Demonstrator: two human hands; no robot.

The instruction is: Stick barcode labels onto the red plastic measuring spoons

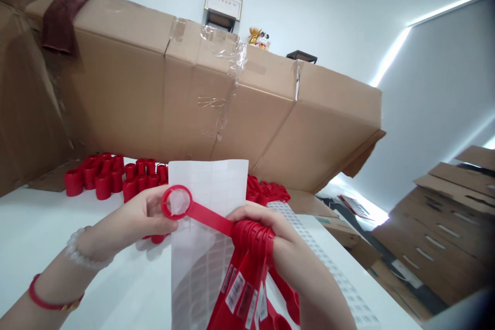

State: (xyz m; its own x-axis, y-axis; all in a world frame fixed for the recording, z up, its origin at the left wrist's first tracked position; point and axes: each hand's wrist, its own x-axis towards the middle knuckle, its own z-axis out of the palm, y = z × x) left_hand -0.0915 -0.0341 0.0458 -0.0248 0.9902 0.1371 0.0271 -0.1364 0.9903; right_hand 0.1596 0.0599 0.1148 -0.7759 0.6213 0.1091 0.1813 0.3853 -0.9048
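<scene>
My left hand (149, 214) pinches the round ring end of a red plastic tag (204, 217), just in front of a white sheet of barcode labels (209, 180). The tag's long stem runs right into my right hand (257, 227), which grips a fanned bundle of similar red tags (242, 281). Several of those tags hang below it, bearing white barcode stickers. Part of the sheet is backing with its labels peeled off. A red cord and a beaded bracelet circle my left wrist.
Several red plastic ring pieces stand in clusters on the white table behind my hands, with a red heap at the back right. Another barcode sheet (313, 240) lies along the table's right edge. A wall of taped cardboard boxes (232, 93) rises behind; flattened cardboard (433, 227) lies off to the right.
</scene>
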